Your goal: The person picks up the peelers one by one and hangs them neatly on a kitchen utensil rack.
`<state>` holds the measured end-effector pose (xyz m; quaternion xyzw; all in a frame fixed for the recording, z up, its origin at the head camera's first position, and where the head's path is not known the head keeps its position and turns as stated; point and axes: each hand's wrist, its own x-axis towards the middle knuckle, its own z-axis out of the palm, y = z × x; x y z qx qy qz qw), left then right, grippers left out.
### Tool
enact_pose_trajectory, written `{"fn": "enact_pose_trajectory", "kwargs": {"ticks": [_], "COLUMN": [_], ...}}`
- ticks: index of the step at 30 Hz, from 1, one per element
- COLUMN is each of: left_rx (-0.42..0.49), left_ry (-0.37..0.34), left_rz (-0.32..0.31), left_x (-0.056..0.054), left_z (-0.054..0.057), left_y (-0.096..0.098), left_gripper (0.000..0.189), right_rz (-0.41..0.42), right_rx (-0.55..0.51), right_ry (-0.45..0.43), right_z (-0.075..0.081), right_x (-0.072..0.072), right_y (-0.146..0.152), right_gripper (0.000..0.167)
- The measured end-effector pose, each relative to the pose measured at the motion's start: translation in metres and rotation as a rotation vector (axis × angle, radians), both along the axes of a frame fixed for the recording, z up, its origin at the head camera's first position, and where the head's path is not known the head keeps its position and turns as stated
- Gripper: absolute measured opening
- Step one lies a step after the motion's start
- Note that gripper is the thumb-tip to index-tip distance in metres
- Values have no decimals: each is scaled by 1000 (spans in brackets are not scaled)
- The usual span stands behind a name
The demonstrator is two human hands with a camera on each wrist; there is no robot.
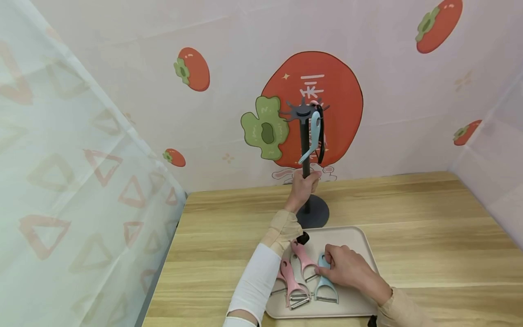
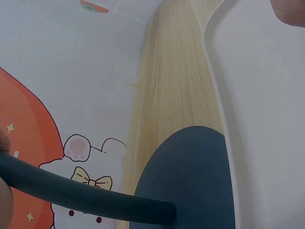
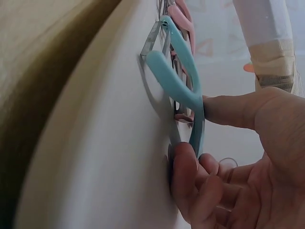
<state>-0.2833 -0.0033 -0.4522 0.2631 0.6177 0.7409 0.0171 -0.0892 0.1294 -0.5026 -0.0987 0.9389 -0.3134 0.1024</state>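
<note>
My left hand [image 1: 302, 188] grips the dark pole [image 1: 304, 136] of an upright stand below its hooked top. A light blue peeler [image 1: 314, 131] and a black peeler [image 1: 321, 141] hang from the hooks, with a bit of pink behind them. Over the tray [image 1: 339, 238], my right hand [image 1: 351, 269] pinches the handle of another light blue peeler [image 3: 178, 83], thumb on one side and fingers on the other. Its blade end points towards the near edge of the tray. Left of it lie pink peelers [image 1: 288, 272] and a whitish peeler [image 1: 297, 268], partly overlapping.
The stand's round dark base [image 1: 320, 213] sits on the wooden table [image 1: 429, 236], just behind the tray. A curtain [image 1: 220, 136] printed with persimmons rises behind the table, and another fabric wall [image 1: 81, 181] stands at the left.
</note>
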Motion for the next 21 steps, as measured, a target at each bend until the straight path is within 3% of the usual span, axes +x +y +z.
{"fn": "enact_pose_trajectory", "kwargs": {"ticks": [10,21], "left_rx": [-13,-3], "left_ry": [-15,-11], "left_rz": [13,13], "left_x": [-2,-1], "left_z": [-3,-2], "left_y": [0,0], "left_gripper": [53,53], "right_rz": [-8,42], "right_rx": [-11,19], "right_ry": [-20,-26], "right_z": [4,8], "right_x": [-7,-2], "right_y": [12,13], "right_gripper": [40,41]}}
